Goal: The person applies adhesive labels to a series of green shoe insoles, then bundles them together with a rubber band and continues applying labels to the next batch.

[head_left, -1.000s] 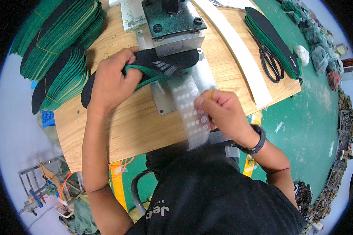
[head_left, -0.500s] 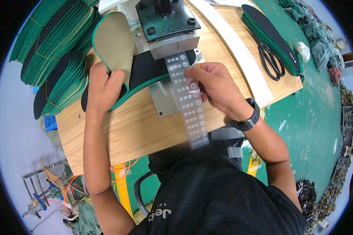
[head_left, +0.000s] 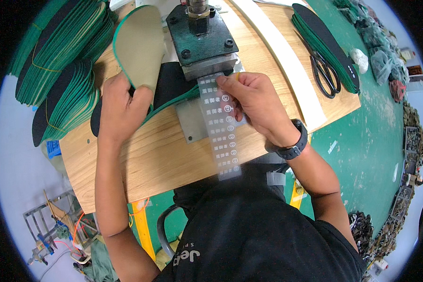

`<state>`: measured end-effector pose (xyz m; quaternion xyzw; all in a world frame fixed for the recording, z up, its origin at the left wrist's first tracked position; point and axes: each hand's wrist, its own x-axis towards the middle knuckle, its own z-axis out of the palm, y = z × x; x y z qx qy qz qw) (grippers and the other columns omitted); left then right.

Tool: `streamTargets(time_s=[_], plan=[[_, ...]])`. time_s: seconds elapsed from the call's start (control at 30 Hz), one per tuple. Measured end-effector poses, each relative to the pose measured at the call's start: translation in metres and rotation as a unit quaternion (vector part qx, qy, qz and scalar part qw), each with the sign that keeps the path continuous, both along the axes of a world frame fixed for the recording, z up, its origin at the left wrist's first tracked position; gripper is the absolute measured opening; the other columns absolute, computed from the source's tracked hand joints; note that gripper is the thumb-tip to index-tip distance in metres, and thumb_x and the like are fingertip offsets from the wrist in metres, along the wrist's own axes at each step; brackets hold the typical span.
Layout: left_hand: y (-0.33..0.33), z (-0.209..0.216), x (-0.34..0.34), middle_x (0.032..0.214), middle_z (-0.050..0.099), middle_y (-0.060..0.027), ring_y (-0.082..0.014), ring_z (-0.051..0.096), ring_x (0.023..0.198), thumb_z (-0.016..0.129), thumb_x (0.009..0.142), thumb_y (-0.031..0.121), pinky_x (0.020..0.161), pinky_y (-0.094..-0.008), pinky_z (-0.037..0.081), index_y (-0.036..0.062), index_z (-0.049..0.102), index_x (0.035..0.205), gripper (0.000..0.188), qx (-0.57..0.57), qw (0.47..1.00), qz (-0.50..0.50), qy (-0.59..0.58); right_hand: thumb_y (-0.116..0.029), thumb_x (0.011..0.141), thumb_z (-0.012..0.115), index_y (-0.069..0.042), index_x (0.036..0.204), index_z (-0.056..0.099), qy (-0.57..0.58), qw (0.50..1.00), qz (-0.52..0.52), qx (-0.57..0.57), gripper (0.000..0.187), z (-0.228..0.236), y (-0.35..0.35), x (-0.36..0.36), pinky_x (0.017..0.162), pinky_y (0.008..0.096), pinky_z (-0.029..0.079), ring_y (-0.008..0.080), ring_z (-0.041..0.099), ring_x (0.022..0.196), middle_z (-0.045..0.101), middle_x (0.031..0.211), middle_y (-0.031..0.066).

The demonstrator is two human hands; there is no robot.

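My left hand (head_left: 123,107) is closed round an insole (head_left: 138,44) whose beige underside and green rim show; it sticks up and away from me. Beside and below that hand a black insole with a green edge (head_left: 171,84) runs under the metal head of a press (head_left: 202,40). My right hand (head_left: 251,101) pinches a clear strip of printed labels (head_left: 221,129) between thumb and fingers, close to the press. The strip's far end reaches the press block, and its near end hangs past the table edge. Whether my left fingers also grip the black insole is hidden.
Bundled stacks of insoles (head_left: 63,51) stand at the left of the wooden table (head_left: 150,174). On the right lie a curved white strip (head_left: 282,56), black-handled scissors (head_left: 325,77) and another insole stack (head_left: 322,42). A metal plate (head_left: 188,123) sits below the press head.
The press head has come down lower, with more of its shaft showing. My right hand and the near end of the label strip have shifted slightly left. My left hand keeps its grip.
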<state>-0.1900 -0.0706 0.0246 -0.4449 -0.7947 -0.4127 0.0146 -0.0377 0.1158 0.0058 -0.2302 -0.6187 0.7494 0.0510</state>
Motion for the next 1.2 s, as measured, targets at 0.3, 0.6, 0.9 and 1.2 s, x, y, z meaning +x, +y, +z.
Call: streamTargets(time_s=[0.3, 0.6, 0.9, 1.2], plan=[[0.012, 0.006, 0.015, 0.110, 0.060, -0.0179, -0.0332, 0.056, 0.102, 0.078, 0.066, 0.027, 0.091, -0.0385, 0.044, 0.0052, 0.051, 0.124, 0.068, -0.124, 0.986, -0.012, 0.110, -0.024, 0.091, 0.056, -0.001, 0.074, 0.060, 0.005, 1.000, 0.009, 0.004, 0.030, 0.000, -0.003, 0.003, 0.042, 0.0210, 0.040, 0.0075, 0.051, 0.046, 0.056, 0.058, 0.0025], [0.003, 0.008, 0.008, 0.106, 0.064, -0.0175, -0.0287, 0.060, 0.095, 0.072, 0.067, 0.018, 0.087, -0.0329, 0.045, 0.0035, 0.051, 0.125, 0.063, -0.071, 0.997, -0.014, 0.010, -0.019, 0.091, 0.056, 0.000, 0.081, 0.060, 0.071, 0.985, -0.142, -0.062, 0.022, 0.002, 0.002, 0.042, 0.046, 0.0184, 0.038, 0.0060, 0.052, 0.053, 0.060, 0.068, 0.0018], [-0.004, 0.001, -0.004, 0.097, 0.066, -0.0091, -0.0164, 0.059, 0.092, 0.043, 0.076, 0.005, 0.085, -0.0290, 0.045, -0.0016, 0.061, 0.112, 0.040, 0.209, 0.954, -0.021, -0.215, -0.018, 0.088, 0.059, 0.000, 0.071, 0.060, 0.004, 0.999, 0.006, -0.040, 0.025, 0.002, 0.006, 0.008, 0.041, 0.0212, 0.038, 0.0095, 0.049, 0.044, 0.058, 0.059, 0.0060], [-0.003, 0.006, 0.000, 0.100, 0.065, -0.0090, -0.0162, 0.058, 0.090, 0.060, 0.089, 0.037, 0.084, -0.0291, 0.044, -0.0023, 0.062, 0.107, 0.044, 0.074, 0.981, 0.072, -0.164, -0.020, 0.087, 0.061, 0.000, 0.071, 0.060, -0.018, 0.999, 0.029, 0.013, 0.026, 0.005, 0.002, 0.007, 0.040, 0.0216, 0.038, 0.0096, 0.052, 0.046, 0.058, 0.059, 0.0052]])
